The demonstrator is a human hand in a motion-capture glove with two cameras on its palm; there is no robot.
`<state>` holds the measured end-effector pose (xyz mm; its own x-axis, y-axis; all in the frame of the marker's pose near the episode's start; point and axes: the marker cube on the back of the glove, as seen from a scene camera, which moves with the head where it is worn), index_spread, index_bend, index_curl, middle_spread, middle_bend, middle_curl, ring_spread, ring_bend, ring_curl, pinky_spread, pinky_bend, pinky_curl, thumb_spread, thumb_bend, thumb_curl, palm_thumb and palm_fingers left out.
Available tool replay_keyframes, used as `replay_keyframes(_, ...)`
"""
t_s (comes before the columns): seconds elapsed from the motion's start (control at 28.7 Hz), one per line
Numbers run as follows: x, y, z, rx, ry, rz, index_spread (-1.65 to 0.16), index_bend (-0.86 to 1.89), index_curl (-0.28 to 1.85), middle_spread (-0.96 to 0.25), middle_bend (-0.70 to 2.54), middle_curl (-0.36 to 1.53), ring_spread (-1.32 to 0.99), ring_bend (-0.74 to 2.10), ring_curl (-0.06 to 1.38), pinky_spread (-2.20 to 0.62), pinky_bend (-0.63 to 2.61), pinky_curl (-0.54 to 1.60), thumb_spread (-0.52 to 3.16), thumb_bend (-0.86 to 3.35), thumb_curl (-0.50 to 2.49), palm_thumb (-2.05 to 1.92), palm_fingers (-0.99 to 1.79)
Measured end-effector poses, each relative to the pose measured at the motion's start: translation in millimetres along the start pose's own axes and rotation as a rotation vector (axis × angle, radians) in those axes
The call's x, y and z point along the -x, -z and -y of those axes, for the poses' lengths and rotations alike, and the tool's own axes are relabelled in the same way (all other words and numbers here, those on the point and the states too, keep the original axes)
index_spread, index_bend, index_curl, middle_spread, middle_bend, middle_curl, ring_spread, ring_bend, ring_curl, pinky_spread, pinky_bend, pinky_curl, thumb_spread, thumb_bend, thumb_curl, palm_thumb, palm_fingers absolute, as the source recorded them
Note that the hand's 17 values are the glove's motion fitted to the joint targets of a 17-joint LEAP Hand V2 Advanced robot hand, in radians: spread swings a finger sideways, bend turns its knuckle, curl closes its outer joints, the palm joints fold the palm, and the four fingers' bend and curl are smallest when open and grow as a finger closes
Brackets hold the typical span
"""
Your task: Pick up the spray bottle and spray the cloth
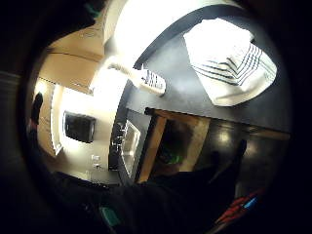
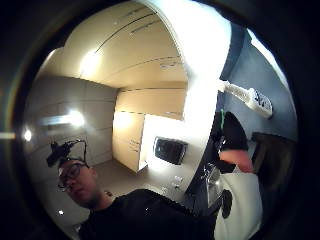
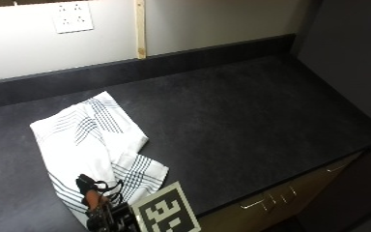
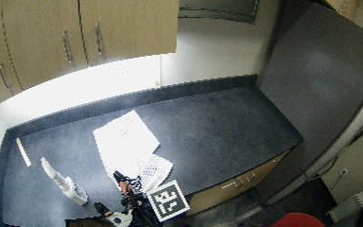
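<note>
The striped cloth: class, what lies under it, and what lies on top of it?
The cloth lies spread on the dark countertop. Nothing rests on its visible part. The gloved hand covers its near corner, so anything beneath the cloth stays hidden.

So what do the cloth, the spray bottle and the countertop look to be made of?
Cloth: soft woven fabric, white with dark stripes; it folds and rumples, likely cotton. Spray bottle: looks like white plastic, smooth, with a printed label. Countertop: dark, matt, faintly speckled, probably laminate or stone; the look leaves it open.
</note>
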<state>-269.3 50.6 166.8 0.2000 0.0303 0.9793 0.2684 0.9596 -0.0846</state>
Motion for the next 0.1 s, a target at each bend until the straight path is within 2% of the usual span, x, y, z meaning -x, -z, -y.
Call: replay_keyframes(0.1, 3.3, -1.6, 0.2, 0.009, -0.020, 0.033, -0.30, 0.14, 0.25, 0.15, 0.19, 0.37, 0.12, 0.46, 0.41, 0.16, 0.62, 0.39, 1.10, -0.01, 0.56, 0.96, 0.21)
